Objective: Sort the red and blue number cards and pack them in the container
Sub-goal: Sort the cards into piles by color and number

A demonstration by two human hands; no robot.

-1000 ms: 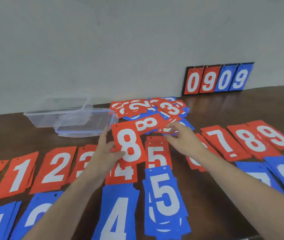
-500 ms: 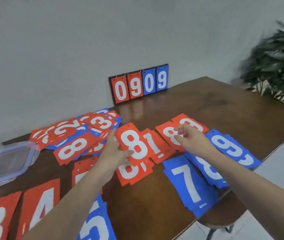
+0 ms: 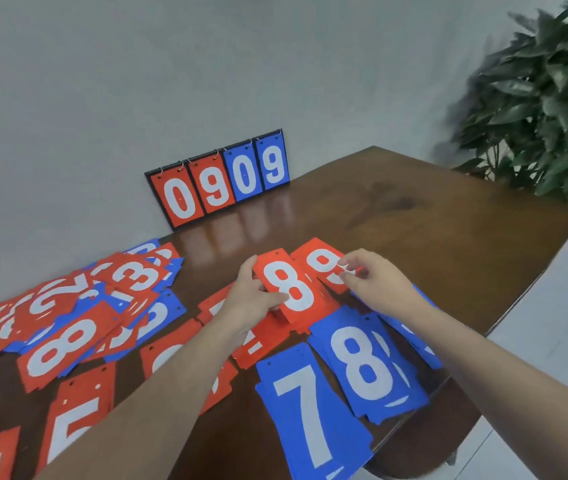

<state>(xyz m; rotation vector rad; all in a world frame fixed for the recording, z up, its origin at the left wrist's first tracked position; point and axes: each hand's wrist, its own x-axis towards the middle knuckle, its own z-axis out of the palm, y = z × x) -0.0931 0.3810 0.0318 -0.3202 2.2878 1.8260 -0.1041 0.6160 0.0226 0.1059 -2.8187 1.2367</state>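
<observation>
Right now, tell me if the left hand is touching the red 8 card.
Touching. The head view shows the left hand gripping the red 8 card, thumb across its face.

- The card with an 8 (image 3: 293, 289) is red with a white number.
- The 7 card (image 3: 310, 417) is blue with a white number.
- The score board (image 3: 220, 178) has two red cards and two blue cards.
- The table (image 3: 397, 216) is dark brown.
- The plant (image 3: 545, 98) is dark green.
- The wall (image 3: 137, 81) is plain grey.

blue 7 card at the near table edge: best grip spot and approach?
Judging by its pose, pinch the blue 7 card at its near corner, coming from below the table edge: it lies flat, but that corner seems to overhang, giving a thumb-over, fingers-under grip.
</observation>
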